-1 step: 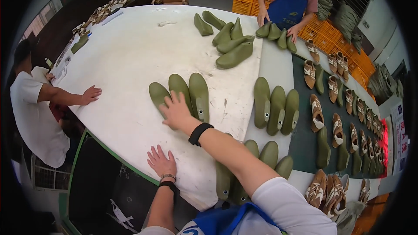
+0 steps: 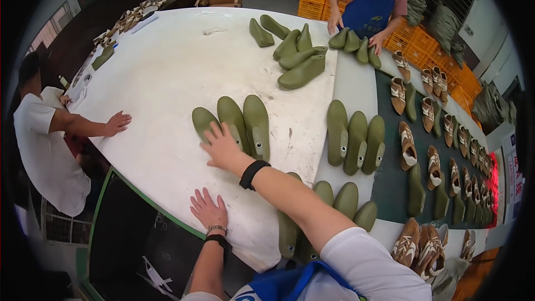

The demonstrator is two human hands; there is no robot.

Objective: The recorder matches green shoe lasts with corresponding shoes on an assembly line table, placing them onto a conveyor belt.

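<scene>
Three olive-green shoe lasts lie side by side on the white tabletop (image 2: 161, 72): a left one (image 2: 204, 120), a middle one (image 2: 228, 111) and a right one (image 2: 255, 114). My right hand (image 2: 224, 149), fingers spread, is over the near ends of the left and middle lasts and hides part of them. Whether it presses on them I cannot tell. Nothing is gripped in it. Closer to me, my left hand (image 2: 209, 210) lies flat on the tabletop with its fingers apart. Beneath my right forearm are more lasts (image 2: 345, 199), partly covered by the arm.
Three lasts (image 2: 356, 139) stand to the right. A dark green belt (image 2: 390, 189) carries rows of brown-and-white shoes (image 2: 407, 144) and lasts. Far off, a co-worker in a blue apron (image 2: 368, 14) touches several lasts (image 2: 352, 42). At left, another person's hand (image 2: 117, 123) rests on the table.
My right hand has shifted slightly nearer and to the left over the lasts. My left hand and the lasts look unmoved.
</scene>
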